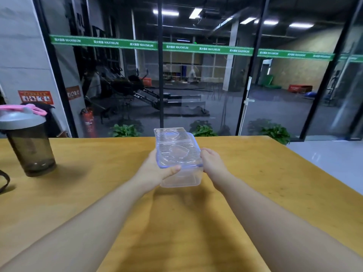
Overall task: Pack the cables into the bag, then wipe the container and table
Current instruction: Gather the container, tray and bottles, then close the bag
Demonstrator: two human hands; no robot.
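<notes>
Head view. You are holding the clear plastic container point(179, 173) in both hands above the middle of the yellow table point(98, 173), just short of its far edge. Your left hand point(155, 169) is gripping the container's left side, with the thumb curled over the near rim and lying on the ribbed transparent lid point(173, 146); the other fingers of that hand are hidden beneath the box. Your right hand point(213, 160) is cupping the right side, its fingers wrapping round the far wall out of sight, so how tightly they are closing cannot be told.

The lid is sitting askew, slid towards the far left and overhanging the blue-edged rim, not seated square. The two-sided grip is probably serving to steady the light box while the thumb is controlling the loose lid, either to press it home or to lift it off for wiping. Whether the base is touching the table or hovering just above it cannot be told.

The container is looking empty. No cables, bag or cloth are appearing in view, so the packing stage cannot be judged from here; the handling of the box suggests you are working on the container stage.

At the far left a smoky shaker bottle point(29, 146) with a grey and pink cap is standing upright, well apart from your hands, and a dark strap point(5, 180) is lying at the left edge.
</notes>
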